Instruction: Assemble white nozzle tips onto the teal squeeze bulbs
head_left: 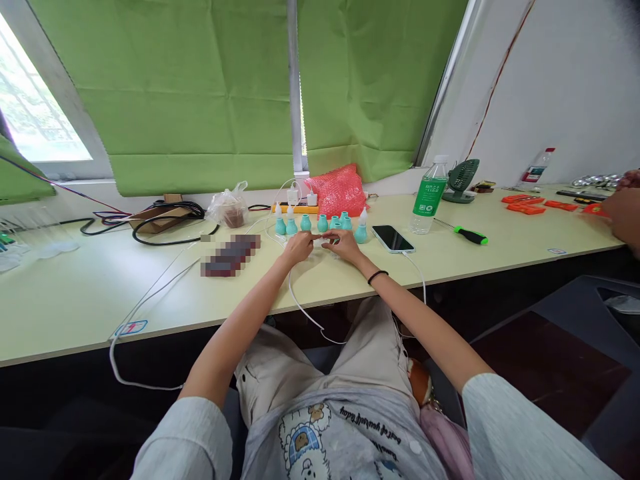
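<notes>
Both hands are close together over the table, just in front of a loose row of small teal rubber bulbs (305, 223). My left hand (299, 247) is closed, with its index finger reaching toward the other hand. My right hand (344, 246), with a black band at the wrist, has its thumb and fingers curled in a pinch. Something small and pale shows between the fingertips, too small to make out. Several bulbs carry clear pointed tips, such as the bulb (361, 232) beside my right hand and the bulb (281, 225) behind my left.
Right of my hands lie a phone (393, 239) on a cable, a water bottle (430, 197) and a screwdriver (470, 235). Behind are red bubble wrap (336, 192), chargers and a plastic bag (227, 207). A pixelated object (231, 256) lies left. Another person's arm (625, 217) rests far right.
</notes>
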{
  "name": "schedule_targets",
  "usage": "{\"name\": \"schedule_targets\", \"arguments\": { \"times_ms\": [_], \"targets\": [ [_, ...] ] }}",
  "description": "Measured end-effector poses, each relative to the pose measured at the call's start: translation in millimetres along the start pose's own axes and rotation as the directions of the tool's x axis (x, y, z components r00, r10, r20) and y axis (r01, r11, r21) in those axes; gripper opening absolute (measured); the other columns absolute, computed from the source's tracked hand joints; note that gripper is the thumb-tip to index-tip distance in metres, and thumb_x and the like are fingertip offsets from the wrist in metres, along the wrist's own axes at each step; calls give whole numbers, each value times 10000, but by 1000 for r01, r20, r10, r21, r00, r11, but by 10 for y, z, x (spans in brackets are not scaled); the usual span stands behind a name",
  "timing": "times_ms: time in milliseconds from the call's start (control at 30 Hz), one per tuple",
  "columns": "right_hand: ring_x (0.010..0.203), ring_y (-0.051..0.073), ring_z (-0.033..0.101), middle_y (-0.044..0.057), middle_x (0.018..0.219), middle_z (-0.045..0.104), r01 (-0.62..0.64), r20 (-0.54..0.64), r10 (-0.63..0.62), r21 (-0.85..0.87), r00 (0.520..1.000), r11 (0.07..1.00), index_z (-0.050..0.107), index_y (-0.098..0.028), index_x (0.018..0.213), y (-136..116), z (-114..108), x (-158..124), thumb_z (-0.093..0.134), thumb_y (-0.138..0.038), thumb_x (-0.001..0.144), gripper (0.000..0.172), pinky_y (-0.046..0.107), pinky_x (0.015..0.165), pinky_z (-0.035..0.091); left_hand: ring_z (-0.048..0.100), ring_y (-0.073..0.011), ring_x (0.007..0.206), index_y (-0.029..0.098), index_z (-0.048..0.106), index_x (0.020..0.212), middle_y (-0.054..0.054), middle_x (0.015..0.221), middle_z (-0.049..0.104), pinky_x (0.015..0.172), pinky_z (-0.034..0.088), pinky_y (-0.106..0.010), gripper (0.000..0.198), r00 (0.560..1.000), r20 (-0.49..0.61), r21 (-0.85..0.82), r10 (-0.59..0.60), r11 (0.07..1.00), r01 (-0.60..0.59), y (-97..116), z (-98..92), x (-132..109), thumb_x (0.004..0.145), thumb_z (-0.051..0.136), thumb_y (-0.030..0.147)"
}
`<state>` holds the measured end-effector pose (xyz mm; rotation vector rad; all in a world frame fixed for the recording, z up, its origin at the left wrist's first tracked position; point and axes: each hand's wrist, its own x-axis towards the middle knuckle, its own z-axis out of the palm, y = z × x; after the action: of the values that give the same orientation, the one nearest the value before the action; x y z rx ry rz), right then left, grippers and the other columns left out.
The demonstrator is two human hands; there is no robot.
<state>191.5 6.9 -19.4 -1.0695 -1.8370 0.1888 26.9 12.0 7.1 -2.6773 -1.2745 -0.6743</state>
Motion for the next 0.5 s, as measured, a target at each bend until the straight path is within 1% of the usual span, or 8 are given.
{"name": "schedule_targets", "arguments": {
  "times_ms": [133, 267, 500],
  "targets": [
    [701, 158, 612, 25, 802, 657, 9, 2, -9, -8, 1000, 1000, 626, -194, 824, 6, 1, -1, 642, -212, 623, 202, 286, 664, 479, 537, -176, 815, 225, 540, 1111, -68, 881, 560, 652, 406, -244, 458, 1000, 2, 39, 27, 999, -28, 54, -25, -40, 728, 343, 71],
    [676, 151, 610, 18, 776, 655, 11, 2, -11, -16, 1000, 1000, 619, -194, 785, 3, 7, -9, 640, -212, 623, 165, 277, 645, 474, 520, -181, 865, 224, 534, 1110, -76, 942, 530, 662, 400, -247, 447, 998, 13, 68, 53, 996, -54, 95, -38, -68, 731, 355, 66],
    [597, 128, 581, 0, 701, 645, 19, 10, -18, -43, 1000, 999, 620, -189, 722, -14, 11, -19, 640, -200, 612, 113, 252, 599, 451, 522, -187, 856, 197, 565, 1059, -80, 938, 527, 653, 404, -255, 404, 997, 6, 43, 74, 996, -74, 89, -8, -76, 733, 360, 75]
  ]
}}
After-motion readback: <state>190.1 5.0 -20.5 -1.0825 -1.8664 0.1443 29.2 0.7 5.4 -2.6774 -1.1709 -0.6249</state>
